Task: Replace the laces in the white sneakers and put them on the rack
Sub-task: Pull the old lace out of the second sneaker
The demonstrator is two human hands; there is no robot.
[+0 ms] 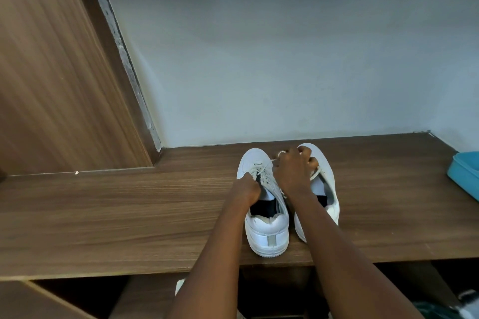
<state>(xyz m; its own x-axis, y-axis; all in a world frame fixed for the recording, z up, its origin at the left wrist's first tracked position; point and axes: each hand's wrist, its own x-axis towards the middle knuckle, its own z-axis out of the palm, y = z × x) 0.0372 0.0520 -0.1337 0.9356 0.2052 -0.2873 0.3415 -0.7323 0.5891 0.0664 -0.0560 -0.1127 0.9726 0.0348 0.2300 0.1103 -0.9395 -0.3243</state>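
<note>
Head view: white sneakers side by side on worktop (129,215), long axes near-far, toes toward wall. Left hand (247,186) fingers curled, pinching lace (264,171) at throat of left sneaker (267,230). Right hand (293,171) just right of it, over gap before right sneaker (329,184), fingers clamped on lace end. Pull likely goes far-right.

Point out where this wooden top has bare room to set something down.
Widest bare stretch: the wooden top left of the left sneaker, out to the wooden side panel. A narrower patch lies between the right sneaker and the blue container. Crowded in the middle, where the left hand and right hand grip the laces.
</note>
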